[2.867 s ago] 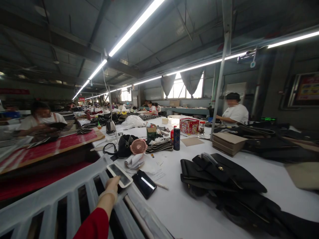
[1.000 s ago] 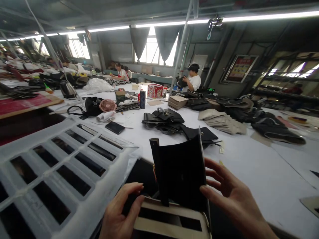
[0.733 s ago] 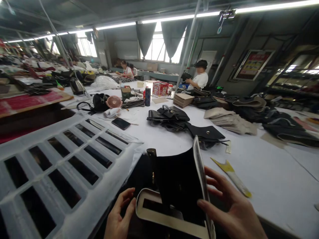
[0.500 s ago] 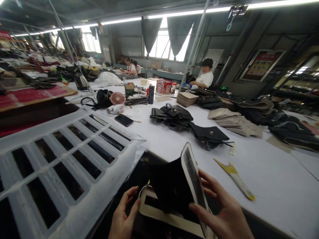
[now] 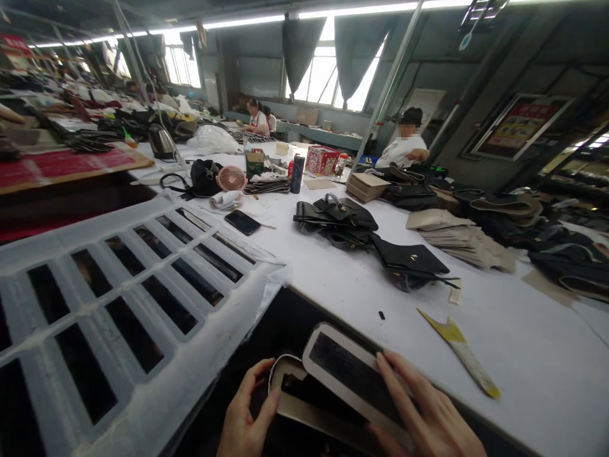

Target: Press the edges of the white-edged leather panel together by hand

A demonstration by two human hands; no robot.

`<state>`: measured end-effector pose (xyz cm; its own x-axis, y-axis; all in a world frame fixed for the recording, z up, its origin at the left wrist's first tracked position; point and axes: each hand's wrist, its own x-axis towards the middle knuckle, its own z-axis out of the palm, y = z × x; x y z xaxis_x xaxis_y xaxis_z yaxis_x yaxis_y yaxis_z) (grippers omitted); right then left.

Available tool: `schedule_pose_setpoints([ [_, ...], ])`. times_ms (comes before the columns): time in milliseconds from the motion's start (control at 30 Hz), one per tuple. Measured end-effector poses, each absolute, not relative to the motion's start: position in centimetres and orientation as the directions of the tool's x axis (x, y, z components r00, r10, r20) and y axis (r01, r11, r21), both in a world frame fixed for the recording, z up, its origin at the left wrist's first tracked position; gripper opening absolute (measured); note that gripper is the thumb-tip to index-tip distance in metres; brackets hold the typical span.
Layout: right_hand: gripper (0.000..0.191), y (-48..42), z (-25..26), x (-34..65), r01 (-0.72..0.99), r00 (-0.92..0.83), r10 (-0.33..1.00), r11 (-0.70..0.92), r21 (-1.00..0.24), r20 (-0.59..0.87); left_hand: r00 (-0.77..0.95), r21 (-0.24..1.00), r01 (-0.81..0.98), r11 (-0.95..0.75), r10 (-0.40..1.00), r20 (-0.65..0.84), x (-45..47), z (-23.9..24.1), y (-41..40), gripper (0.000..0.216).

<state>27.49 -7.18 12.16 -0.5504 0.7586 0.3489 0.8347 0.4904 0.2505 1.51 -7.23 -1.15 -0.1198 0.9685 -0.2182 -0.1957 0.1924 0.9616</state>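
Low in front of me is a partly assembled bag [image 5: 309, 409], black with a beige rim and its opening facing up. My left hand [image 5: 252, 406] grips its left end, thumb on the near rim and fingers around the far side. My right hand [image 5: 423, 406] holds the bag's flap [image 5: 352, 368], a rounded panel with a beige border and a dark middle, tilted over the opening. The right thumb is partly blurred. On the white table beyond lie a small black piece [image 5: 381, 315] and a yellow-and-white forked strip [image 5: 459, 352].
A white slotted frame [image 5: 143, 273] spreads across the left. Black bags [image 5: 337, 219], a phone [image 5: 242, 222], a pink fan [image 5: 231, 179] and stacked beige panels [image 5: 461, 238] lie on the table [image 5: 333, 279]. A co-worker [image 5: 404, 143] sits at the far side.
The flap has swung down from nearly upright to lie low over the bag's opening, my right hand moving with it. My left hand keeps its hold. The small black piece now shows on the table.
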Motion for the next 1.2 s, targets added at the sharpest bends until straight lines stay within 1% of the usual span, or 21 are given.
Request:
schedule_pose_setpoints([
  [67,0.080,-7.0,11.8,27.4,0.811,-0.582,0.749,0.501,0.304,0.316,-0.117,0.955,-0.221,0.197,0.967,-0.226,1.6,-1.4,-7.3,0.049],
  [133,0.087,-6.8,11.3,27.3,0.797,-0.596,0.752,0.511,0.321,0.281,-0.111,0.950,-0.239,0.202,0.966,-0.233,1.7,-1.7,-7.5,0.050],
  [233,0.099,-6.3,10.0,27.0,0.757,-0.648,0.730,0.585,0.291,0.219,-0.115,0.951,-0.247,0.187,0.969,-0.220,1.8,-2.0,-7.5,0.049],
  [300,0.109,-5.9,9.3,26.7,0.723,-0.689,0.699,0.646,0.246,0.189,-0.130,0.951,-0.254,0.175,0.968,-0.213,1.9,-1.9,-7.5,0.048],
  [333,0.110,-5.6,9.2,26.5,0.711,-0.703,0.688,0.669,0.218,0.179,-0.134,0.950,-0.259,0.173,0.968,-0.213,1.9,-1.9,-7.4,0.048],
  [367,0.107,-5.4,9.2,26.3,0.703,-0.711,0.684,0.687,0.184,0.162,-0.135,0.949,-0.266,0.172,0.968,-0.213,1.9,-1.9,-7.4,0.048],
  [400,0.099,-5.2,9.4,26.0,0.703,-0.711,0.691,0.698,0.134,0.130,-0.131,0.947,-0.271,0.172,0.968,-0.213,1.9,-1.8,-7.4,0.049],
  [467,0.077,-4.8,10.6,25.1,0.741,-0.671,0.741,0.671,-0.027,-0.016,-0.119,0.945,-0.273,0.178,0.969,-0.217,1.8,-2.0,-7.4,0.052],
  [533,0.059,-4.4,12.4,23.8,0.798,-0.600,0.770,0.562,-0.217,-0.215,-0.107,0.942,-0.274,0.194,0.967,-0.230,1.8,-2.4,-7.4,0.056],
  [600,0.045,-4.0,14.1,22.6,0.836,-0.537,0.763,0.421,-0.353,-0.360,-0.092,0.934,-0.286,0.215,0.964,-0.250,1.9,-2.9,-7.5,0.059],
  [667,0.034,-3.7,15.2,21.7,0.831,-0.523,0.746,0.337,-0.444,-0.412,-0.081,0.927,-0.303,0.223,0.963,-0.258,2.0,-3.4,-7.5,0.059],
  [700,0.033,-3.5,15.4,21.5,0.826,-0.520,0.741,0.309,-0.471,-0.426,-0.080,0.927,-0.307,0.217,0.964,-0.252,2.0,-3.5,-7.5,0.060],
  [733,0.037,-3.4,15.3,21.5,0.828,-0.512,0.740,0.290,-0.479,-0.436,-0.081,0.929,-0.308,0.206,0.967,-0.242,2.0,-3.6,-7.5,0.060],
  [767,0.047,-3.3,15.0,21.6,0.842,-0.492,0.749,0.280,-0.462,-0.443,-0.085,0.932,-0.306,0.196,0.969,-0.232,2.0,-3.6,-7.5,0.059],
  [833,0.071,-3.3,14.0,22.2,0.890,-0.427,0.784,0.277,-0.362,-0.451,-0.090,0.935,-0.304,0.181,0.972,-0.218,2.1,-3.4,-7.5,0.056],
  [900,0.086,-3.5,12.9,22.8,0.924,-0.377,0.805,0.295,-0.242,-0.457,-0.096,0.937,-0.303,0.176,0.972,-0.214,2.1,-3.1,-7.5,0.054],
  [933,0.089,-3.6,12.4,23.0,0.932,-0.361,0.809,0.307,-0.191,-0.464,-0.098,0.937,-0.302,0.175,0.972,-0.213,2.0,-2.9,-7.5,0.053],
  [1033,0.087,-3.8,11.6,23.0,0.933,-0.347,0.811,0.349,-0.088,-0.471,-0.085,0.937,-0.296,0.186,0.972,-0.220,2.0,-2.6,-7.5,0.052],
  [1100,0.085,-3.8,11.4,22.8,0.928,-0.351,0.806,0.368,-0.060,-0.476,-0.064,0.933,-0.300,0.199,0.972,-0.228,2.0,-2.4,-7.5,0.051],
  [1200,0.087,-3.5,11.1,22.9,0.937,-0.313,0.775,0.345,-0.047,-0.549,-0.051,0.930,-0.314,0.192,0.975,-0.218,1.8,-2.2,-7.6,0.051],
])
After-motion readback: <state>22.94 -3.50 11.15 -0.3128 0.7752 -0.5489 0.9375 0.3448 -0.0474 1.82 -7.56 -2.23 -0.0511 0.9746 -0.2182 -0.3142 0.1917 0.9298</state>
